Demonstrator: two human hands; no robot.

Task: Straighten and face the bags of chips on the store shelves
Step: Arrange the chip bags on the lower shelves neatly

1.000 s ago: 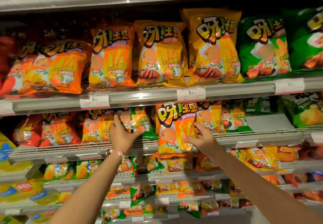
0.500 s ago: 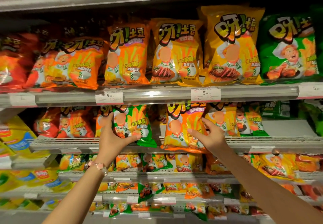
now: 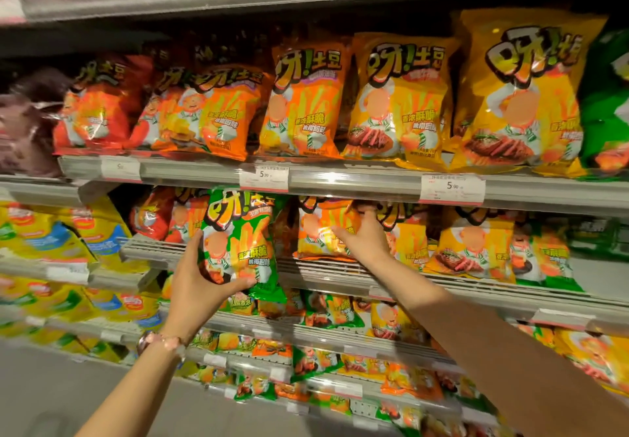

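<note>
Left hand [image 3: 195, 286] grips green bag [image 3: 240, 242] (7 o'clock corner), right hand [image 3: 366, 237] clasps orange bag [image 3: 323, 229]; seat both upright, logos forward, bottoms on shelf [image 3: 326, 271].

"5.90" on price tag [image 3: 452, 187], "呀!土豆" on bags [image 3: 405, 58]

Green chip bag [image 3: 243, 239] stood upright at centre frame, front facing out, overhanging the shelf edge. Orange chip bag [image 3: 323, 229] sat just right, further back, upright.
</note>
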